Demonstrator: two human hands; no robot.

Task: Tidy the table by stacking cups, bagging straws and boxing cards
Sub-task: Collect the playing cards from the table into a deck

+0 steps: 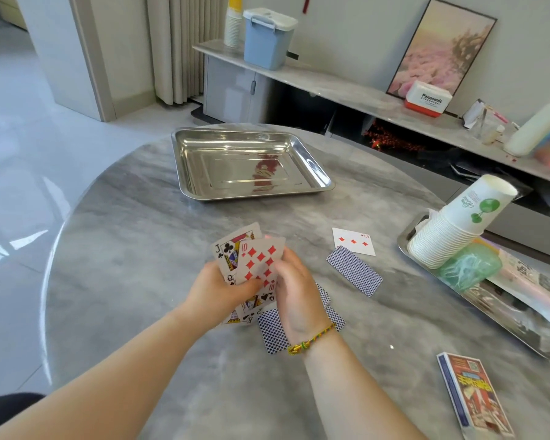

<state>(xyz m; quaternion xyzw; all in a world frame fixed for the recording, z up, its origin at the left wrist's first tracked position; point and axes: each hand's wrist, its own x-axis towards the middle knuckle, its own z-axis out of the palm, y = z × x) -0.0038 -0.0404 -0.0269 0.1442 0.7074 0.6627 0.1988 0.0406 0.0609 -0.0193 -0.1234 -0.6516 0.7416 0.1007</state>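
Cards [251, 258] fanned, glossy, at marble bench [124, 217] centre, left hand [218, 290] gripping the fan, right hand [294, 293] pinching its edge, blue-backed loose card [354, 271] at 3 o'clock, rectangular card box [475, 395] at 5.

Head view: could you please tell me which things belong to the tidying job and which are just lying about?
Job: fanned cards in left hand and right hand, loose cards, card box, cup stack, green bag.
Lying about: steel tray, blue bin, Panasonic box, framed picture.
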